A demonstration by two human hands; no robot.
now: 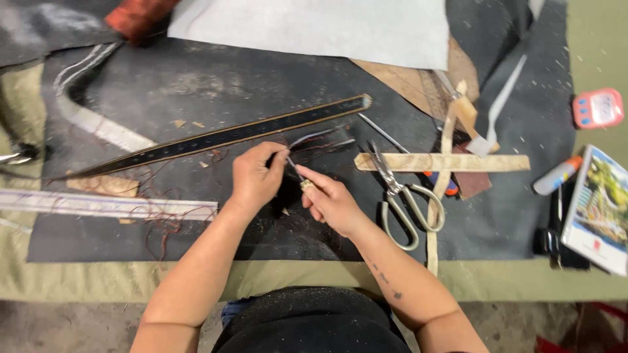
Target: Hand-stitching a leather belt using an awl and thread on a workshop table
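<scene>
**Both hands closed on a small tool and dark strip at the centre of the mat**

The dark strip piece (320, 138) lies on the black mat (196, 85), just below the long black belt (222, 136) that runs diagonally across it. The left hand (256, 178) pinches the near end of that piece, fingers together. The right hand (332, 201) is clamped round a small thin tool (296, 172), whose tip meets the left fingers; what kind of tool it is cannot be made out.

Just right of the right hand lie large scissors (400, 196), blades pointing up-left, overlapping a pale flat strip (458, 161) set crosswise over a second pale strip (446, 137). An orange-tipped object is mostly hidden beneath them. Reddish thread scraps (171, 222) litter the mat to the left, beside a clear ruler (98, 204).

Further out: a grey sheet (314, 23) at top, brown leather offcuts (418, 82), a white glue stick with orange cap (557, 175), a pink timer (598, 108), and a booklet (598, 209) cut off by the right edge. The olive table (98, 278) shows along the near side.

The working point between the hands is largely covered by the fingers.
</scene>
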